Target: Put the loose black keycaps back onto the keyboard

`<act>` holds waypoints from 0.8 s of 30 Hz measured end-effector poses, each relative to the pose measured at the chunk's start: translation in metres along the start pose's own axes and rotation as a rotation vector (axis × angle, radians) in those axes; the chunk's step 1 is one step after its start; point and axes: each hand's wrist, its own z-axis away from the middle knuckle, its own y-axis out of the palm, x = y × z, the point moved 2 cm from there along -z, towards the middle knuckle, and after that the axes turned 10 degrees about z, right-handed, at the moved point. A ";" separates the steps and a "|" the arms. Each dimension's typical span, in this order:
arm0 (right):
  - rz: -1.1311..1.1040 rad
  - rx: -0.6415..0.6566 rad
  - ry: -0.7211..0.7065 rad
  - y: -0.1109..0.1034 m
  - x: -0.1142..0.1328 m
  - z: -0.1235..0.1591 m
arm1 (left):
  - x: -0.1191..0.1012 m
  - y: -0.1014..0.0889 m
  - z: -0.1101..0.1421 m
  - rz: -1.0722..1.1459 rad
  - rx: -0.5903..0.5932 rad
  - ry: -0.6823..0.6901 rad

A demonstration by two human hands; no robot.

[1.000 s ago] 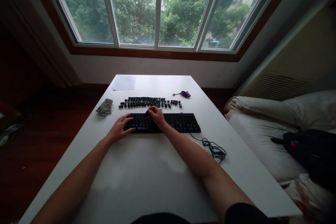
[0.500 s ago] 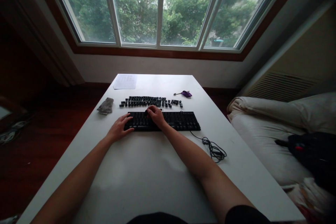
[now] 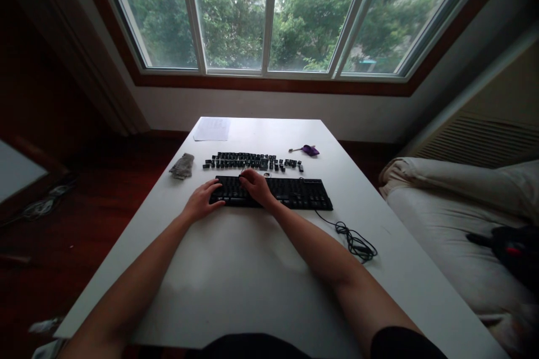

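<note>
A black keyboard (image 3: 295, 193) lies across the white table in front of me. My left hand (image 3: 202, 201) grips its left end, fingers over the top and thumb along the near edge. Over the keyboard's left-middle part, my right hand (image 3: 256, 185) has thumb and fingers pinched together. Something small and dark shows at those fingertips, too small to name. Just beyond the keyboard, several loose black keycaps (image 3: 240, 165) stand in rows. The keys under my right hand are hidden.
A grey cloth (image 3: 182, 166) lies at the left table edge, a sheet of paper (image 3: 211, 129) at the far left. At the far right is a purple object (image 3: 310, 150) beside a small brush (image 3: 296, 150). The coiled cable (image 3: 356, 242) lies right of my arm; a sofa (image 3: 446, 224) stands beyond.
The whole view has shifted, so the table appears further right. My left hand stays on the keyboard's end; my right hand stays pinched over nearly the same keys.
</note>
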 end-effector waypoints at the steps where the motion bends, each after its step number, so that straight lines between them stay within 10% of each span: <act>1: 0.002 -0.004 0.000 0.003 0.003 0.000 | 0.000 0.000 -0.001 0.005 -0.002 -0.001; 14: 0.073 0.017 -0.079 0.024 0.033 -0.021 | 0.006 -0.009 0.000 0.098 -0.149 -0.018; 24: 0.014 0.047 -0.037 0.040 0.004 -0.022 | 0.006 -0.011 -0.003 0.093 -0.111 0.008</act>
